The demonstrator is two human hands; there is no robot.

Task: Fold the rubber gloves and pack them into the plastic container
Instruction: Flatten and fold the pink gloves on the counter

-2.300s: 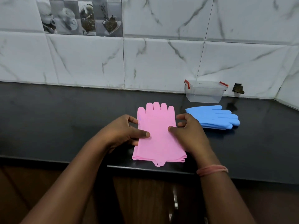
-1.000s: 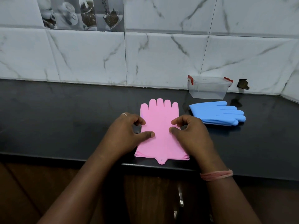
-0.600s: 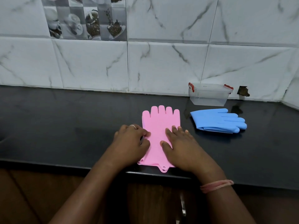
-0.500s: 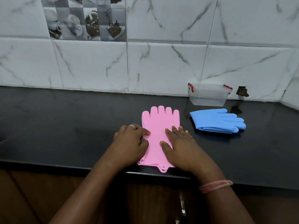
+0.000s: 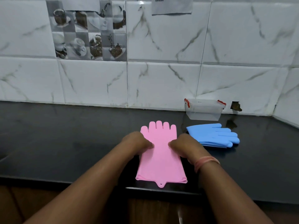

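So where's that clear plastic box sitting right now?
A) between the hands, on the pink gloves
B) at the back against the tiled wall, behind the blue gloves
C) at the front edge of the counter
B: the plastic container stands against the tiled wall, just behind the blue gloves.

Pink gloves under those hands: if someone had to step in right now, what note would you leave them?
Left hand: on the left edge of the pink gloves, fingers curled at it; whether it grips, I cannot tell.
Right hand: same, on the right edge.
Pink gloves: flat near the front edge of the counter, fingers toward the wall, not yet folded.
Blue gloves: stacked to the right, fingers pointing right, untouched.
Container: at the wall behind the blue gloves, nothing seen inside.
Done: pink gloves laid out.
Left: fold both stacks, pack them into the container.
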